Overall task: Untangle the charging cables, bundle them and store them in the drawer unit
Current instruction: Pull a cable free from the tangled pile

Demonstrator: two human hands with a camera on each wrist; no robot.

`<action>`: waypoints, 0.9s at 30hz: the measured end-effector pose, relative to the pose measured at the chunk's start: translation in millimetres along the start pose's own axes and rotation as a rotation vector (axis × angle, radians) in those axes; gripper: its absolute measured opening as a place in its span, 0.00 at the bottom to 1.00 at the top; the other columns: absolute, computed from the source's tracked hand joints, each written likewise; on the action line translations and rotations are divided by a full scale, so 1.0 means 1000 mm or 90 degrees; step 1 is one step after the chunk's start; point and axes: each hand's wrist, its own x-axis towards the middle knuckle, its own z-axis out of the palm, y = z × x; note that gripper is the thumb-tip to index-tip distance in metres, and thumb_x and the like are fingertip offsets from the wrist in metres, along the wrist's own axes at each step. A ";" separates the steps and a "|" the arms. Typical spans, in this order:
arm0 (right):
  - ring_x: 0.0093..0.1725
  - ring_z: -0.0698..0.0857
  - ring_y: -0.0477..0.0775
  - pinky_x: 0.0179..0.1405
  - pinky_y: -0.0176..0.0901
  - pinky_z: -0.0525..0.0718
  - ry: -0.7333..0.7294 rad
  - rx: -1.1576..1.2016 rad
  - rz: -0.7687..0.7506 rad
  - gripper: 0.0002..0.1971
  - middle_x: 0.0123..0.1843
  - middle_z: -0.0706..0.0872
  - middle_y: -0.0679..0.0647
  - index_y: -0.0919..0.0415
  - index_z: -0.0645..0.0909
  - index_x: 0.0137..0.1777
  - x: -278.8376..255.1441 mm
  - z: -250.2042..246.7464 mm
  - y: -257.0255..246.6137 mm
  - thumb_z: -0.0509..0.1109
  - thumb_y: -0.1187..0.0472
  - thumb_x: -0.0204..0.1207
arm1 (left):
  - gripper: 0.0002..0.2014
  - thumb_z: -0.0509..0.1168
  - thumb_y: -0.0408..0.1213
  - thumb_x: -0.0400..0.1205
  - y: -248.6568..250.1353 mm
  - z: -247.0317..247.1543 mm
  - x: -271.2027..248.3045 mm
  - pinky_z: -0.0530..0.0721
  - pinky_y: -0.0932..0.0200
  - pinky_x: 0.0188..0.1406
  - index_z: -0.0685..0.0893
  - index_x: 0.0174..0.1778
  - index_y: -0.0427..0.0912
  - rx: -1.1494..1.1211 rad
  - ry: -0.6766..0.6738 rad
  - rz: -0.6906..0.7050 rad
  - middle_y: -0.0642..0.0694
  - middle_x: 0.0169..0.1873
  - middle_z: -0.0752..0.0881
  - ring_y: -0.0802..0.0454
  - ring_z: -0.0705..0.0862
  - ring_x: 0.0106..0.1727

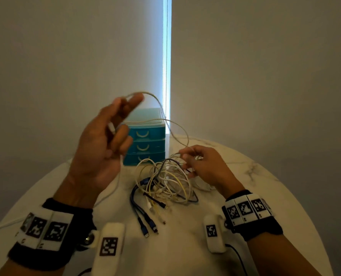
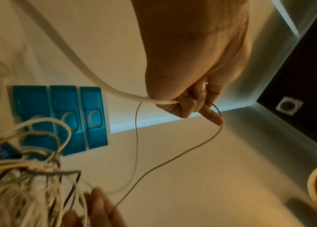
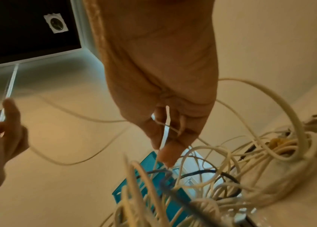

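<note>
White and thin, one cable (image 1: 161,108) ran between the two hands. The left hand (image 1: 103,144) was raised above the table (image 1: 265,176), palm toward the person, with its fingers partly curled; the cable passed over the forefinger and down through the palm, and the left wrist view showed the curled fingers closed round it. From there it made a wide loop in the air, in front of the drawer unit (image 1: 145,136), and came down to the right hand (image 1: 205,166). The right hand was low, just above the tangle (image 1: 165,186), and its fingertips pinched this cable where it entered the heap; some other loops lay against its fingers too, but I cannot tell if it held them. The tangle lay on the table between the wrists, a heap of white, yellowish and blue cables, with several plugs spread toward the person. Behind it, near the wall, stood the blue drawer unit with three drawers, all closed. As I judge it, the task was at its beginning: one cable was being drawn out of the heap and was not yet free. No bundle was seen anywhere, and nothing seemed stored. All the untangling, the bundling and the opening of a drawer were left to do.
</note>
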 end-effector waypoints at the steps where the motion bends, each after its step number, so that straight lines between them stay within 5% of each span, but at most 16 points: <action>1: 0.49 0.96 0.53 0.39 0.42 0.94 0.033 0.016 -0.001 0.09 0.57 0.94 0.54 0.56 0.92 0.63 0.000 -0.002 0.000 0.72 0.58 0.90 | 0.17 0.54 0.43 0.96 0.005 -0.007 0.003 0.56 0.66 0.19 0.90 0.56 0.47 0.010 0.027 0.012 0.50 0.67 0.92 0.53 0.54 0.18; 5: 0.51 0.95 0.53 0.43 0.41 0.94 0.112 0.088 -0.028 0.17 0.53 0.97 0.50 0.54 0.92 0.65 -0.003 -0.009 -0.011 0.64 0.48 0.94 | 0.12 0.57 0.42 0.95 0.000 -0.034 0.010 0.57 0.68 0.14 0.84 0.50 0.46 0.082 0.151 -0.043 0.47 0.70 0.91 0.58 0.59 0.14; 9: 0.47 0.93 0.53 0.45 0.46 0.88 0.113 0.153 -0.006 0.23 0.52 0.98 0.49 0.53 0.92 0.64 -0.007 -0.012 -0.021 0.58 0.42 0.95 | 0.11 0.62 0.45 0.93 -0.014 -0.034 0.011 0.57 0.67 0.14 0.81 0.50 0.44 0.221 0.169 -0.133 0.45 0.63 0.94 0.60 0.57 0.15; 12: 0.41 0.89 0.53 0.39 0.43 0.84 0.120 0.301 0.005 0.22 0.48 0.97 0.57 0.62 0.89 0.63 -0.005 -0.018 -0.025 0.58 0.48 0.96 | 0.17 0.66 0.51 0.91 -0.015 -0.025 0.007 0.58 0.65 0.19 0.88 0.66 0.43 0.387 0.093 -0.190 0.50 0.60 0.95 0.59 0.58 0.20; 15: 0.36 0.85 0.48 0.36 0.39 0.82 0.087 0.456 0.006 0.19 0.44 0.94 0.56 0.64 0.84 0.68 -0.005 -0.022 -0.032 0.59 0.50 0.96 | 0.16 0.67 0.53 0.90 -0.017 -0.010 0.000 0.60 0.60 0.25 0.89 0.67 0.50 0.471 -0.029 -0.231 0.55 0.59 0.95 0.57 0.62 0.24; 17: 0.36 0.85 0.47 0.35 0.36 0.84 0.037 0.502 -0.001 0.18 0.51 0.96 0.57 0.64 0.83 0.68 -0.006 -0.022 -0.037 0.57 0.52 0.96 | 0.14 0.67 0.54 0.89 -0.020 0.000 -0.002 0.65 0.62 0.27 0.89 0.68 0.56 0.505 -0.087 -0.227 0.58 0.60 0.94 0.60 0.66 0.24; 18: 0.35 0.85 0.47 0.35 0.35 0.84 0.011 0.512 -0.004 0.17 0.57 0.96 0.58 0.64 0.82 0.69 -0.007 -0.021 -0.039 0.56 0.53 0.97 | 0.14 0.68 0.54 0.88 -0.022 0.004 -0.002 0.72 0.64 0.31 0.89 0.68 0.60 0.526 -0.105 -0.219 0.58 0.61 0.94 0.61 0.72 0.23; 20: 0.33 0.84 0.46 0.32 0.34 0.82 -0.028 0.511 -0.008 0.16 0.67 0.94 0.58 0.63 0.80 0.70 -0.009 -0.020 -0.043 0.55 0.54 0.97 | 0.15 0.70 0.54 0.87 -0.027 0.007 -0.002 0.84 0.56 0.58 0.87 0.69 0.66 0.562 -0.125 -0.208 0.61 0.61 0.93 0.70 0.83 0.30; 22: 0.28 0.81 0.44 0.25 0.33 0.75 -0.049 0.501 -0.012 0.15 0.70 0.93 0.56 0.63 0.78 0.68 -0.012 -0.020 -0.046 0.56 0.52 0.97 | 0.16 0.71 0.55 0.85 -0.032 0.008 -0.002 0.80 0.46 0.77 0.86 0.70 0.70 0.590 -0.144 -0.213 0.69 0.57 0.91 0.81 0.85 0.46; 24: 0.24 0.79 0.43 0.21 0.32 0.72 -0.058 0.480 -0.023 0.16 0.71 0.93 0.54 0.63 0.75 0.68 -0.014 -0.019 -0.049 0.56 0.50 0.97 | 0.17 0.72 0.56 0.85 -0.037 0.008 -0.002 0.77 0.59 0.70 0.86 0.70 0.70 0.607 -0.161 -0.202 0.78 0.52 0.89 0.89 0.80 0.54; 27: 0.24 0.79 0.45 0.20 0.30 0.75 -0.046 0.449 -0.028 0.17 0.70 0.93 0.52 0.62 0.74 0.67 -0.014 -0.018 -0.046 0.57 0.47 0.96 | 0.12 0.68 0.54 0.88 -0.043 0.006 -0.001 0.72 0.67 0.62 0.91 0.65 0.65 0.631 -0.146 -0.131 0.71 0.51 0.93 0.80 0.83 0.61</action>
